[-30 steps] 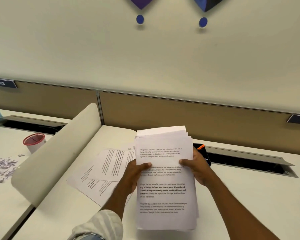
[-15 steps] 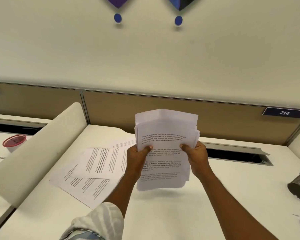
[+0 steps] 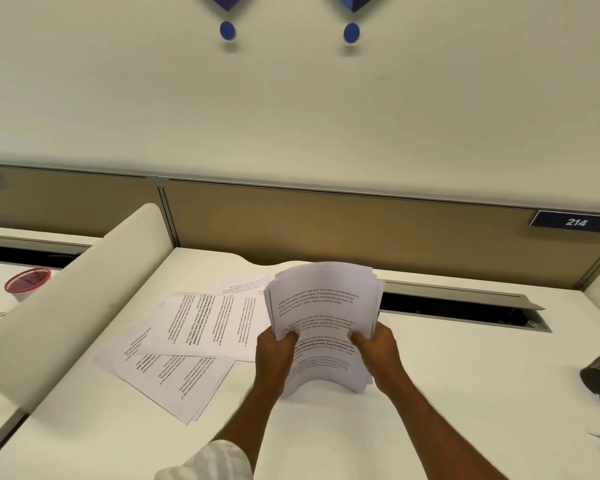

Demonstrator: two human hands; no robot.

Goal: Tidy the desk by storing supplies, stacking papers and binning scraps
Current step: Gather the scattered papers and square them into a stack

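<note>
Paper stack (image 3: 323,306) stands upright, lower edge seemingly on tabletop (image 3: 326,441); fingers (image 3: 289,336) of left hand (image 3: 274,356) and right hand (image 3: 378,355) clamp its side edges. Loose sheets (image 3: 205,327) lie flat leftward, nearest left hand.

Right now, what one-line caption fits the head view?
Left hand and right hand grip a paper stack over the desk, loose sheets beside it.

A dark blue plate (image 3: 576,222) on the partition (image 3: 326,230) at two o'clock reads "214". The top page of the paper stack (image 3: 321,299) opens "Village life is a peaceful, close-knit, and nature-connected way of". Print on the loose sheets (image 3: 208,327) at ten o'clock is too small to read.
</note>
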